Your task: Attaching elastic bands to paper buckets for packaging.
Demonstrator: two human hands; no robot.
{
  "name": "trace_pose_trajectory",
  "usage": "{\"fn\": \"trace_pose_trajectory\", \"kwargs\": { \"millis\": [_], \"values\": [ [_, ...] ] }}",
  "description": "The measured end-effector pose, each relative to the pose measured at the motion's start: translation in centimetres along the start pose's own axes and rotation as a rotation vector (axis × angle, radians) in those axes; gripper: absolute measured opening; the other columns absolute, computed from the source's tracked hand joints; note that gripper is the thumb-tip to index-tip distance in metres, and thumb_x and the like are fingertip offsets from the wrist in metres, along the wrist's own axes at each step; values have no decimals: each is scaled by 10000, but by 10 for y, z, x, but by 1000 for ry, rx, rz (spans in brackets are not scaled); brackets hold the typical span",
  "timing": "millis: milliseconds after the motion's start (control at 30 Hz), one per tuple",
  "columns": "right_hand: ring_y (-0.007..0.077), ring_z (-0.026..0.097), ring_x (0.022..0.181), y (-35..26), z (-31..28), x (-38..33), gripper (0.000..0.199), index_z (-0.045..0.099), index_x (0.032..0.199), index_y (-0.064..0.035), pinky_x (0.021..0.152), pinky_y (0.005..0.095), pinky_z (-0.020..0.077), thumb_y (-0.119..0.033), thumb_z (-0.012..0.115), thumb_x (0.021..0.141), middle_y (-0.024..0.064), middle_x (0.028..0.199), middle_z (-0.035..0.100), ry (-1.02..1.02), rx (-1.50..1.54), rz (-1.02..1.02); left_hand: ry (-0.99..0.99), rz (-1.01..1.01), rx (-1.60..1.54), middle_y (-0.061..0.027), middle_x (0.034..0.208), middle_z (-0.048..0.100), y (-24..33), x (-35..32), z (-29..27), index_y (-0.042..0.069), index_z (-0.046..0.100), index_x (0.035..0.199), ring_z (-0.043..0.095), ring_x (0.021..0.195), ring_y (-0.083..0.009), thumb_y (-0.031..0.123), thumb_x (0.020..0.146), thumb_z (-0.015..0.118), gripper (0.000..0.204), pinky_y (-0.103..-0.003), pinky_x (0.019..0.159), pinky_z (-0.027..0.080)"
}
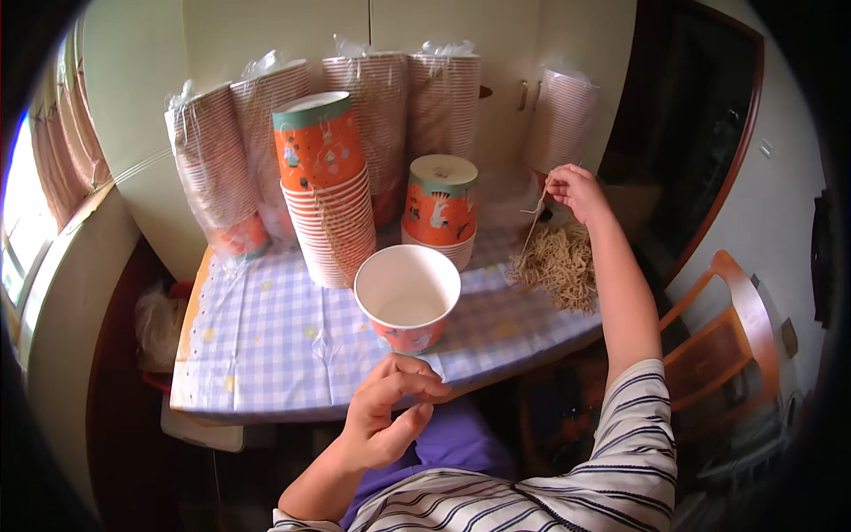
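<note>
Checked lilac cloth covers the table point(266, 346), which stands against pale cupboard doors; a wooden chair point(727, 337) sits off to the right.

Cup point(408, 297): open paper tub, white inside, orange printed outside, tilted so its mouth faces the camera. It sits just above the left fingertips, at the table's near edge; whether it rests on the cloth or is held up from below cannot be told.

Left hand point(386, 417): forearm rises from the lower edge, palm turned inward, fingers point(417, 377) curled loosely with the thumb beneath them, tips just under the cup's base. Contact with the cup is not clear.

Right hand point(576, 191): arm in a striped sleeve stretched well forward over the far right of the table, wrist bent down. Thumb and forefinger pinch one thin string point(532, 222), which hangs down from the fingertips.

Strings point(558, 262): loose tan heap on the cloth, directly below the right fingers.

Stacks, beyond the left fingers: tall stack point(328, 195) of orange cups turned mouth down, and a short stack point(439, 208) beside it.

Sleeves point(372, 115): bagged rolls of cups leaning on the cupboards behind both stacks, one more point(563, 115) just past the right fingers.
</note>
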State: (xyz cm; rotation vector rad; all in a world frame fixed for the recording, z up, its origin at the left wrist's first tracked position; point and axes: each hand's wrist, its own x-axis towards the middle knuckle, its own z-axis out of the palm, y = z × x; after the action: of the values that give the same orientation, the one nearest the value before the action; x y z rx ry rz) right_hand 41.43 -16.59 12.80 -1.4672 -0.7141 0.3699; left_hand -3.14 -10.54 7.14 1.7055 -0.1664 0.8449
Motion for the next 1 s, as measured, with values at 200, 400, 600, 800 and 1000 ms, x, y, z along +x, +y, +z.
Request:
{"fn": "trace_pose_trajectory", "kwargs": {
  "millis": [200, 400, 600, 800, 1000],
  "values": [
    [154, 613, 706, -54, 4, 2, 104, 570, 830, -74, 666, 297, 488, -176, 562, 817, 60, 779, 640, -24, 222, 12, -34, 20, 106, -96, 956, 563, -19, 6, 3, -6, 625, 933, 553, 858, -167, -51, 752, 529, 210, -275, 753, 451],
    [147, 602, 636, -62, 18, -19, 99, 576, 835, -60, 565, 284, 493, -151, 541, 849, 73, 747, 638, -175, 327, 55, 8, 19, 134, -78, 928, 584, -36, 17, 5, 1, 617, 943, 551, 840, -169, -6, 784, 573, 165, -279, 756, 444],
    [159, 599, 600, -48, 41, -85, 67, 549, 874, -58, 533, 287, 498, -118, 520, 872, 100, 757, 629, -316, 390, 69, 99, -72, 89, -80, 1029, 555, -52, 42, 16, 8, 590, 1059, 541, 791, -133, 30, 808, 620, 254, -256, 717, 450],
    [80, 543, 532, -28, 76, -139, 71, 569, 863, -30, 492, 206, 449, -94, 536, 860, 100, 767, 636, -431, 341, 135, 133, -77, 313, -97, 1094, 529, -62, 64, 34, 41, 559, 1133, 529, 691, -131, 136, 763, 717, 414, -269, 625, 471],
    [39, 464, 570, -7, 101, -164, 79, 576, 854, -39, 530, 171, 376, -114, 587, 833, 19, 754, 592, -478, 370, 175, 121, -55, 490, -95, 876, 578, -72, 64, 45, 29, 621, 948, 521, 579, -174, 165, 764, 709, 246, -304, 560, 458]
  ]
}}
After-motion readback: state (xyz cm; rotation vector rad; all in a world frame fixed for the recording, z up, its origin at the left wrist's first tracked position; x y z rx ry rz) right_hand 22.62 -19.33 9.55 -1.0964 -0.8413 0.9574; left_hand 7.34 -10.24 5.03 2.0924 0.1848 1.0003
